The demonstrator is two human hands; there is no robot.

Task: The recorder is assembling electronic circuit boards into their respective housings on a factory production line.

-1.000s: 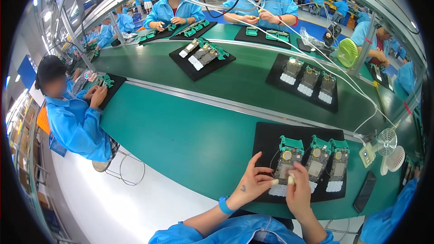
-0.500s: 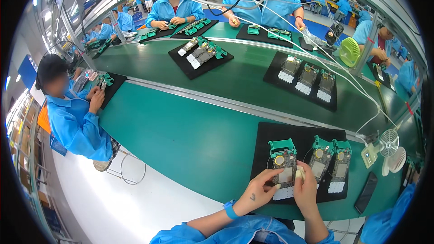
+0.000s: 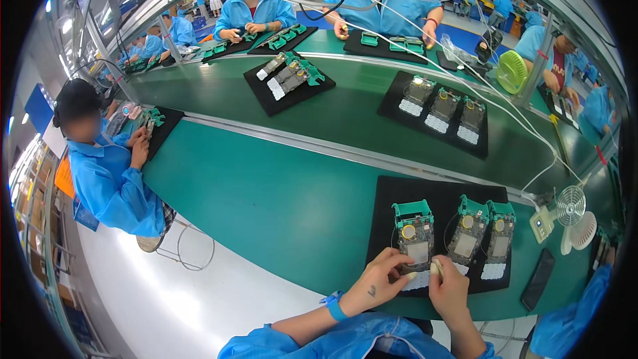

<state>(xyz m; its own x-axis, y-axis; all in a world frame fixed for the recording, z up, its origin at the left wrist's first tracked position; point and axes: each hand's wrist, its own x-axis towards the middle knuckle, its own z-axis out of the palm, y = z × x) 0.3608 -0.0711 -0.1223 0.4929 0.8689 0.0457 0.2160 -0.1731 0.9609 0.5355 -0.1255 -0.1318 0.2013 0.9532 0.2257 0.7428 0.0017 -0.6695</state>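
A circuit board with a green plastic frame at its far end (image 3: 417, 252) lies on a black mat (image 3: 392, 189) in front of me. It carries a round yellowish cell, a pale square plate and a white keypad-like strip at the near end. My left hand (image 3: 372, 287) grips the board's lower left edge with thumb and forefinger. By its lower right corner, my right hand (image 3: 449, 292) is closed in a pinch; whatever it holds is hidden. Pale covers sit on some fingertips. A second board (image 3: 467, 234) and a third board (image 3: 500, 242) lie to the right.
A dark phone (image 3: 538, 280) and a small fan (image 3: 571, 206) are at the right. Beyond a metal rail, a green belt (image 3: 345, 116) carries a black tray of boards (image 3: 435, 114) and another tray (image 3: 282, 86). Co-workers in blue sit opposite and at the left.
Both my hands have slid toward me along the board, and my right fingers have drawn down to its near corner. The trays on the belt have shifted slightly left.
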